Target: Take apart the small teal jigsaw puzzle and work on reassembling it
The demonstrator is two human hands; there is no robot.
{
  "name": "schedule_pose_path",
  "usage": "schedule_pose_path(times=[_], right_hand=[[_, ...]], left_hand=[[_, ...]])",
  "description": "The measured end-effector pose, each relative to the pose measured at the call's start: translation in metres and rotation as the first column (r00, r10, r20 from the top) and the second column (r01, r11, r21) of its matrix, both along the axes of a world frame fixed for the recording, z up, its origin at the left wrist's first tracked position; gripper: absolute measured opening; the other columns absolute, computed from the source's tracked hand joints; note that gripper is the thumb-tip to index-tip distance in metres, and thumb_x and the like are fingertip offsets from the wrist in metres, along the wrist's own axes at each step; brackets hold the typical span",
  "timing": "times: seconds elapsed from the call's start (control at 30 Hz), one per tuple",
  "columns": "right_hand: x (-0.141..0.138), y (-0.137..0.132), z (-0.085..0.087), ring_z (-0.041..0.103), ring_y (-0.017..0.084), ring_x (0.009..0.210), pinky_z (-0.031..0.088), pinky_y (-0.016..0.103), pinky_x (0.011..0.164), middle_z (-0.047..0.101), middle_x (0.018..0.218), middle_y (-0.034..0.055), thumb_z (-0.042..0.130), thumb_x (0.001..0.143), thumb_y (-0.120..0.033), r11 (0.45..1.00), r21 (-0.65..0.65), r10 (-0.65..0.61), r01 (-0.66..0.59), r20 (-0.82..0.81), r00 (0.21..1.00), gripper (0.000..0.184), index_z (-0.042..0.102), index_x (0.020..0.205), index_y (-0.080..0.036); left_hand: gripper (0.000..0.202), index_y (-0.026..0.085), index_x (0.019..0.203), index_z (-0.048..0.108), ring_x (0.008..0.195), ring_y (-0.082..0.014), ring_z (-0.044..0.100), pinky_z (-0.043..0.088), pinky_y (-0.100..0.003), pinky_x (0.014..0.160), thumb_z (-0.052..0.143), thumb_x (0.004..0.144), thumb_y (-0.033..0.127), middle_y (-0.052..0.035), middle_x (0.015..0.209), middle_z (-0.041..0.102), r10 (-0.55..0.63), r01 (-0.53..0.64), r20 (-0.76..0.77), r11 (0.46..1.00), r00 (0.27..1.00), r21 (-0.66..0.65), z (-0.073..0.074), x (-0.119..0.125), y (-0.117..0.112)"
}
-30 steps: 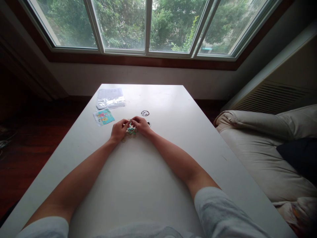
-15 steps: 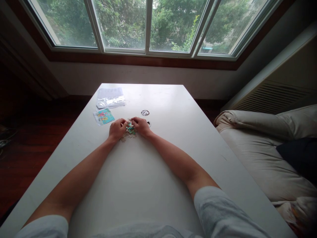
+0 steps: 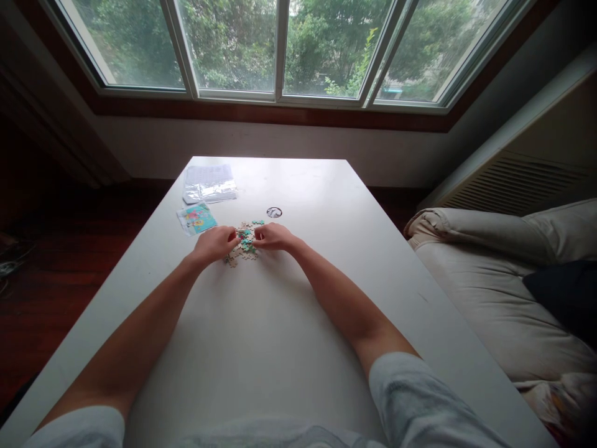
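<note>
A small heap of jigsaw puzzle pieces [image 3: 244,244], tan and teal, lies on the white table [image 3: 280,323]. My left hand [image 3: 214,243] rests at the heap's left side with its fingers curled in, fingertips on the pieces. On the right side of the heap my right hand [image 3: 274,236] has its fingers bent and pinched toward the pieces. What each hand grips is too small to make out.
A colourful picture card [image 3: 196,218] lies left of the heap, with a clear plastic bag [image 3: 208,183] behind it. A round cable hole [image 3: 273,212] is in the table past my right hand. A light sofa [image 3: 504,292] stands to the right, windows ahead.
Both hands have drawn slightly apart, left to the left and right to the right, and more of the puzzle pieces show between them.
</note>
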State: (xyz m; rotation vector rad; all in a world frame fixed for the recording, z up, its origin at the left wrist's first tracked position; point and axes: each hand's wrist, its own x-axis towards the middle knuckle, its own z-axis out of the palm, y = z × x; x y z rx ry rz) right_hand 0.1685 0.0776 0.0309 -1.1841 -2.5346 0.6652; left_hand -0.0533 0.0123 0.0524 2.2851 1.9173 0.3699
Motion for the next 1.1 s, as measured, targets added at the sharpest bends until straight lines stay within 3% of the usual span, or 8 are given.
schedule_pose_path(times=[0.1,0.2,0.4,0.6,0.8,1.1], right_hand=[[0.001,0.000,0.000,0.048,0.013,0.060,0.026,0.027,0.058,0.063,0.066,-0.0009,0.072,0.071,-0.025,0.996,-0.042,0.071,-0.074,-0.066,0.995,0.007,0.067,0.070,-0.021],[-0.002,0.001,-0.007,0.048,0.012,0.061,0.029,0.025,0.059,0.062,0.068,-0.0025,0.065,0.074,-0.023,0.996,-0.054,0.056,-0.068,-0.202,0.978,0.003,0.066,0.075,-0.020],[-0.008,0.007,-0.029,0.051,0.011,0.063,0.034,0.023,0.062,0.063,0.069,-0.0050,0.058,0.072,-0.016,0.998,-0.065,-0.032,0.007,-0.400,0.916,0.021,0.067,0.090,-0.021],[-0.009,0.002,-0.031,0.048,0.010,0.060,0.033,0.023,0.063,0.060,0.066,-0.0048,0.059,0.083,-0.025,0.998,0.025,-0.038,0.052,-0.385,0.922,0.016,0.071,0.092,-0.021],[-0.010,-0.009,-0.023,0.047,0.010,0.062,0.035,0.022,0.065,0.059,0.067,-0.0038,0.061,0.089,-0.039,0.992,0.056,0.123,-0.109,-0.426,0.896,0.022,0.072,0.095,-0.021],[-0.016,-0.008,-0.028,0.047,0.010,0.064,0.035,0.022,0.065,0.062,0.071,-0.0021,0.061,0.088,-0.033,0.993,0.082,0.115,-0.088,-0.441,0.890,0.017,0.071,0.085,-0.020]], left_hand=[[0.029,0.025,0.069,0.063,0.063,-0.0200,0.058,0.030,-0.028,0.054,0.067,0.076,0.053,-0.0028,0.070,0.067,-0.091,0.088,-0.028,0.991,0.995,-0.105,0.007,-0.006,-0.005],[0.023,0.026,0.072,0.065,0.066,-0.0202,0.059,0.029,-0.028,0.054,0.072,0.069,0.048,-0.0027,0.077,0.069,-0.143,0.134,-0.048,0.979,0.989,-0.154,0.010,-0.008,-0.009],[0.012,0.025,0.065,0.060,0.065,-0.0204,0.058,0.030,-0.028,0.054,0.070,0.065,0.033,-0.0026,0.074,0.066,-0.160,0.149,-0.052,0.974,0.986,-0.173,0.007,-0.006,-0.010],[0.004,0.026,0.068,0.060,0.066,-0.0212,0.058,0.030,-0.030,0.057,0.063,0.069,0.027,-0.0028,0.075,0.068,-0.166,0.158,-0.039,0.976,0.985,-0.152,0.004,-0.006,-0.007],[0.016,0.026,0.078,0.064,0.068,-0.0203,0.060,0.033,-0.028,0.057,0.059,0.082,0.041,-0.0022,0.074,0.069,-0.105,0.109,0.060,0.993,0.993,-0.051,0.003,-0.004,-0.002],[0.017,0.025,0.079,0.065,0.066,-0.0185,0.061,0.036,-0.027,0.057,0.062,0.082,0.042,0.0003,0.074,0.071,-0.083,0.093,0.198,0.995,0.977,-0.040,0.005,0.003,-0.003]])
